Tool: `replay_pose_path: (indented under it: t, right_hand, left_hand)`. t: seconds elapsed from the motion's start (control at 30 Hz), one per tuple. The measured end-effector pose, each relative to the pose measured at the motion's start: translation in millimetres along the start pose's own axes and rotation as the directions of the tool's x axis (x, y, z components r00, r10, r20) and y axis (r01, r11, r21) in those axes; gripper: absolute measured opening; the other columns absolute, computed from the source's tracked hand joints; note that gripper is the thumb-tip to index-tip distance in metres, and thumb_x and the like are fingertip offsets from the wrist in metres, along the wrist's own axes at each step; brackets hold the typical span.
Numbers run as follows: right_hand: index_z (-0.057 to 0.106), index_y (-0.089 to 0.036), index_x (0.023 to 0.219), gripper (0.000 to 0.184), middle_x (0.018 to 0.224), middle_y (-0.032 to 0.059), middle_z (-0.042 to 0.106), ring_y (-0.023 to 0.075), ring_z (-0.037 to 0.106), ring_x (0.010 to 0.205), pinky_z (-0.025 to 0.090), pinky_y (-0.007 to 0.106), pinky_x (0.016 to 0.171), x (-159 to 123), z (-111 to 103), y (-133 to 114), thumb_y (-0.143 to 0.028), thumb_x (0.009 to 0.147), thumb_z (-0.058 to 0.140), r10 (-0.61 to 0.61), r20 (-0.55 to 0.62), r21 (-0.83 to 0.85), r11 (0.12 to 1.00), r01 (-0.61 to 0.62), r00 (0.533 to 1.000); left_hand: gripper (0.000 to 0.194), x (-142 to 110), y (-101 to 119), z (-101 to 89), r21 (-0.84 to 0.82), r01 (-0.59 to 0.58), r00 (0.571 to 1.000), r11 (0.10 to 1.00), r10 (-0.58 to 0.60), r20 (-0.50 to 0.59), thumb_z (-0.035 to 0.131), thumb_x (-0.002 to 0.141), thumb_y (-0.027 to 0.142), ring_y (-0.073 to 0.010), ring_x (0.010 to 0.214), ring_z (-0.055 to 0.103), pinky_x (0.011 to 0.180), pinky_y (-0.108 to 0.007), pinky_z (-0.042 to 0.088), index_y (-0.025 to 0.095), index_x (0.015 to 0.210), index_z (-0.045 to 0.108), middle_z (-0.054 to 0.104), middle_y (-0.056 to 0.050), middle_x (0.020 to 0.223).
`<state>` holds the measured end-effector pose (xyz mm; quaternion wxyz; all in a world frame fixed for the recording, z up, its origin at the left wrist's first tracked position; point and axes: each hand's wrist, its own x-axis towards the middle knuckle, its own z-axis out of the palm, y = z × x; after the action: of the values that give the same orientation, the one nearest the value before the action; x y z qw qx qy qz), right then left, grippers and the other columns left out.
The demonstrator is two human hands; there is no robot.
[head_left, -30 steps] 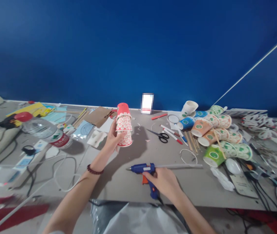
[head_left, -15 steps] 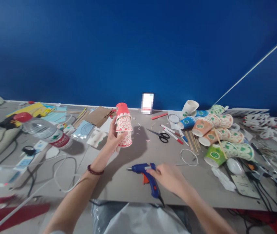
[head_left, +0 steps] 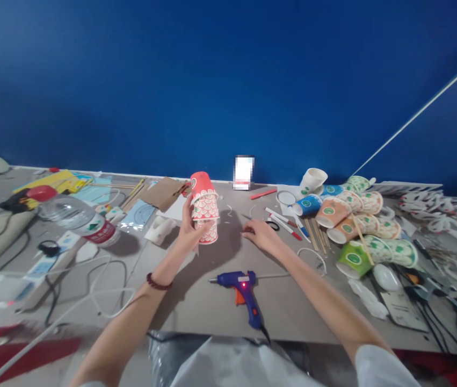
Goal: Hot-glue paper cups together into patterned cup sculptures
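My left hand (head_left: 188,228) is wrapped round a stack of red paper cups with a white scale pattern (head_left: 204,207), held upside down just above the grey table (head_left: 196,301). My right hand (head_left: 259,234) reaches over the table and rests on the black-handled scissors (head_left: 270,226), its fingers curled over them. The blue hot glue gun (head_left: 239,285) lies alone on the table in front of me, a red light glowing on its body, nozzle pointing left.
A heap of coloured paper cups (head_left: 353,220) lies at the right with wooden sticks and markers (head_left: 287,217). A water bottle (head_left: 71,215), cables (head_left: 103,279), cardboard (head_left: 164,192) and paper scraps crowd the left. A blue wall stands behind.
My right hand let go of the glue gun and moved forward onto the scissors. The glue gun now lies on the table. My left hand kept the cup stack almost still.
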<state>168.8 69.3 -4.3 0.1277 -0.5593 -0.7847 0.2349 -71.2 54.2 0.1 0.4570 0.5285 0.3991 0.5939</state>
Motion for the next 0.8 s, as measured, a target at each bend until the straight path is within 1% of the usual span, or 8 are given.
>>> replay_pose_path:
  t: [0.13,0.27,0.33,0.5,0.63,0.8]
  right_hand:
    - [0.072,-0.016,0.084,0.005,0.090,0.0078,0.067,0.0191,0.061,0.085,0.043,0.029,0.076,0,5,3,-0.016,0.084,0.066,-0.021,-0.003,0.029,0.999,0.021,1.000]
    - [0.071,-0.016,0.080,0.005,0.087,0.0063,0.067,0.0174,0.061,0.081,0.044,0.028,0.075,4,10,7,-0.015,0.082,0.067,-0.035,-0.008,0.061,0.997,0.036,0.999]
    - [0.072,-0.016,0.082,0.006,0.086,0.0055,0.068,0.0170,0.061,0.080,0.044,0.027,0.074,4,12,8,-0.014,0.081,0.066,-0.053,-0.009,0.072,0.996,0.053,0.999]
    - [0.073,-0.017,0.093,0.014,0.085,0.0044,0.068,0.0170,0.060,0.080,0.043,0.027,0.075,4,11,8,-0.013,0.083,0.063,-0.120,-0.001,0.074,0.990,0.120,0.993]
    - [0.074,-0.018,0.088,0.015,0.087,0.0049,0.069,0.0183,0.060,0.084,0.043,0.028,0.078,3,10,9,-0.012,0.083,0.061,-0.154,0.013,0.054,0.987,0.154,0.988]
    - [0.073,-0.017,0.083,0.019,0.084,0.0046,0.066,0.0184,0.059,0.082,0.043,0.028,0.075,3,8,7,-0.007,0.079,0.058,-0.186,0.036,0.034,0.982,0.185,0.982]
  left_hand:
    - [0.094,-2,2,0.4,0.013,0.030,0.999,0.999,-0.030,0.014,0.079,0.072,0.037,-0.0283,0.123,0.055,0.099,-0.042,0.049,0.036,0.148,0.024,0.042,-0.012,0.145]
    - [0.094,-4,4,0.4,0.016,0.039,0.999,0.999,-0.039,0.020,0.079,0.072,0.036,-0.0288,0.128,0.051,0.101,-0.041,0.048,0.036,0.149,0.024,0.040,-0.011,0.148]
    - [0.095,-4,5,0.5,0.014,0.044,0.999,0.999,-0.045,0.020,0.079,0.072,0.036,-0.0286,0.128,0.051,0.101,-0.040,0.048,0.036,0.149,0.024,0.039,-0.011,0.148]
    - [0.095,-3,2,0.4,0.006,0.040,0.999,0.999,-0.041,0.021,0.079,0.071,0.036,-0.0288,0.127,0.052,0.103,-0.043,0.047,0.037,0.149,0.024,0.041,-0.011,0.147]
    - [0.094,-3,1,1.0,0.004,0.027,1.000,1.000,-0.027,0.014,0.079,0.071,0.035,-0.0294,0.126,0.053,0.101,-0.044,0.048,0.037,0.148,0.026,0.042,-0.011,0.146]
    - [0.094,-4,2,1.5,0.002,0.039,0.999,0.999,-0.039,0.007,0.079,0.071,0.035,-0.0287,0.124,0.054,0.099,-0.042,0.049,0.037,0.148,0.025,0.041,-0.011,0.147]
